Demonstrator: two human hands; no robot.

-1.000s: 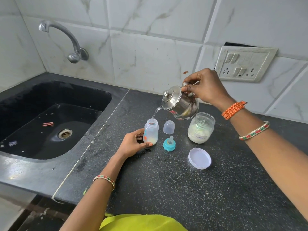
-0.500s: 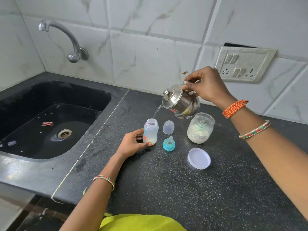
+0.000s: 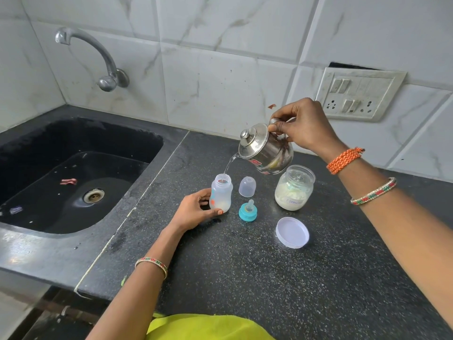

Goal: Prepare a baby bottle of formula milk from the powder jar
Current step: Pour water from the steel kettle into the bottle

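A small clear baby bottle [image 3: 221, 192] stands open on the black counter [image 3: 269, 278], with whitish liquid at its bottom. My left hand [image 3: 195, 211] grips its lower part. My right hand [image 3: 304, 126] holds a steel kettle [image 3: 264, 150] by the handle, tilted left above the bottle. A thin stream of water [image 3: 229, 164] runs from the spout into the bottle's mouth. The open powder jar [image 3: 294, 187], labelled formula and partly full, stands right of the bottle. A teal teat ring [image 3: 248, 211] and a clear cap [image 3: 247, 186] sit between them.
The jar's white lid [image 3: 292, 232] lies flat on the counter in front of the jar. A black sink [image 3: 73, 177] with a wall tap [image 3: 98, 55] is at the left. A switch and socket plate [image 3: 358, 94] is on the tiled wall behind my right hand.
Water keeps pouring from the kettle into the bottle. Both hands and the objects on the counter hold almost the same places.
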